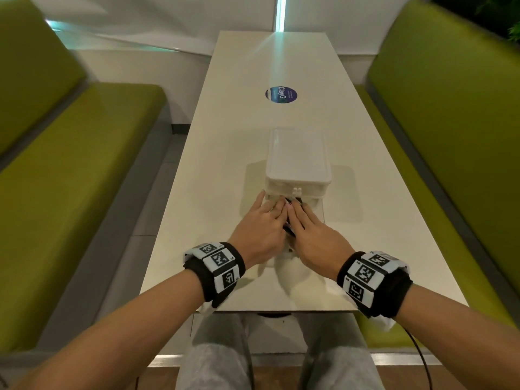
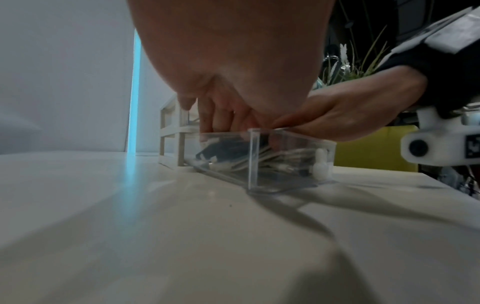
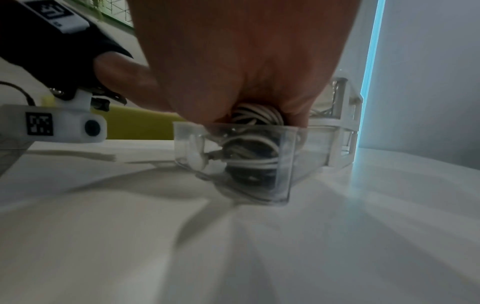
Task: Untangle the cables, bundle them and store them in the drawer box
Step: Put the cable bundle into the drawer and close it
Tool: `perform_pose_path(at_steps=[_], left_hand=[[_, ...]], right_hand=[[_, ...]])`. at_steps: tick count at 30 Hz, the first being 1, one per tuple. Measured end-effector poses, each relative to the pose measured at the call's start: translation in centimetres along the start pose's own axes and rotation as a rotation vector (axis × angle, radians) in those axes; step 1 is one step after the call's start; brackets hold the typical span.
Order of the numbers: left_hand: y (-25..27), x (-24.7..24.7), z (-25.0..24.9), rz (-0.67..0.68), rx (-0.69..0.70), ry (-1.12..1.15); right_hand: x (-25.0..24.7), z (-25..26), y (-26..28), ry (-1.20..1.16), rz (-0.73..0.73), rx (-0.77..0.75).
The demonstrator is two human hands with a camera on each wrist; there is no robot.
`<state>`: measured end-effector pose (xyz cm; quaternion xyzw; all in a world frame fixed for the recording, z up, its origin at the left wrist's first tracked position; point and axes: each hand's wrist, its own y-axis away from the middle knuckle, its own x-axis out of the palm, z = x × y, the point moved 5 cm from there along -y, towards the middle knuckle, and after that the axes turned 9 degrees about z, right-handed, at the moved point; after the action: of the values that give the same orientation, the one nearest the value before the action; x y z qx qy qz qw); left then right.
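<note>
A white drawer box stands mid-table, its frame also showing in the wrist views. Its clear lower drawer is pulled out toward me. Coiled white and black cables fill the drawer, and a black bit shows between my hands. My left hand and right hand lie side by side over the drawer. Their straight fingers press down on the cables. The hands hide most of the drawer in the head view.
The long white table carries a round blue sticker beyond the box. Green benches run along both sides. The table's near edge is just behind my wrists.
</note>
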<state>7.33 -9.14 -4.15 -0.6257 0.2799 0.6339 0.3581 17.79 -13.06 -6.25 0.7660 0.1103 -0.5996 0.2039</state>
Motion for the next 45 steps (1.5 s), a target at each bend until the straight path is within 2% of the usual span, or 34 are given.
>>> perform_pose_path(at_steps=[2,4,6,7,8,9,11,12,13,15,16,17,22,24,25,29,31,33,35,40,45], left_hand=[[0.3,0.2,-0.2,0.112,-0.061,0.051],[0.1,-0.5,-0.1,0.197,-0.091,0.131],[-0.3,-2.0,0.9,0.24,-0.129,0.363],[-0.5,-2.9,1.8,0.229,-0.179,0.53],[-0.7,-3.9,3.0,0.141,-0.225,0.633],[-0.8,-5.1,4.0,-0.007,-0.262,0.641],[-0.8,-7.1,5.6,-0.317,-0.278,0.52],[-1.2,-7.3,6.0,-0.358,-0.254,0.467],[-2.1,-6.9,6.2,-0.282,-0.225,0.433],[-3.8,-4.7,6.0,0.109,-0.189,0.342],[-4.1,-3.8,5.8,0.249,-0.182,0.285],[-4.2,-3.3,5.6,0.281,-0.184,0.246],[-3.9,-2.7,4.9,0.049,-0.258,0.203],[-3.9,-2.6,5.0,-0.002,-0.285,0.22],[-4.0,-2.5,5.0,-0.007,-0.293,0.221],[-4.3,-2.3,5.1,0.023,-0.321,0.215],[-4.3,-2.1,5.1,0.015,-0.325,0.22],[-4.4,-2.3,5.5,-0.033,-0.314,0.255],[-4.4,-2.4,6.1,-0.09,-0.299,0.272],[-4.2,-2.0,6.2,-0.212,-0.264,0.178],[-4.1,-1.7,6.7,-0.201,-0.26,0.179]], right_hand=[[-0.2,0.1,-0.3,0.089,0.042,-0.022],[-1.0,-0.2,-0.5,0.141,0.065,0.022],[-1.6,-0.3,-0.7,0.081,0.085,0.058],[-1.3,-0.4,-0.8,0.032,0.086,0.076],[-1.3,-0.5,-0.8,-0.003,0.078,0.1],[-1.2,-0.7,-0.9,-0.022,0.087,0.128],[-1.1,-0.6,-0.9,-0.017,0.127,0.16],[-1.2,-0.6,-1.0,0.0,0.086,0.173],[-1.2,-0.7,-1.2,0.039,0.05,0.184],[-0.6,-0.8,-1.6,0.015,0.06,0.16],[0.0,-0.9,-1.8,0.011,0.103,0.144],[0.4,-1.0,-2.0,0.014,0.109,0.138],[-0.6,-0.8,-2.9,0.045,0.064,0.168],[-0.9,-0.7,-3.2,-0.007,0.113,0.213],[-0.8,-0.7,-3.2,-0.04,0.13,0.234],[-1.0,-0.2,-2.8,0.034,0.081,0.164],[-1.6,-0.5,-2.4,-0.005,0.029,0.175],[-1.7,-0.8,-2.2,-0.051,0.005,0.18],[-1.8,-0.4,-2.2,0.032,0.03,0.132],[-2.5,-0.3,-2.0,0.116,0.055,0.098],[-1.3,-0.6,-2.0,-0.061,0.035,0.07]])
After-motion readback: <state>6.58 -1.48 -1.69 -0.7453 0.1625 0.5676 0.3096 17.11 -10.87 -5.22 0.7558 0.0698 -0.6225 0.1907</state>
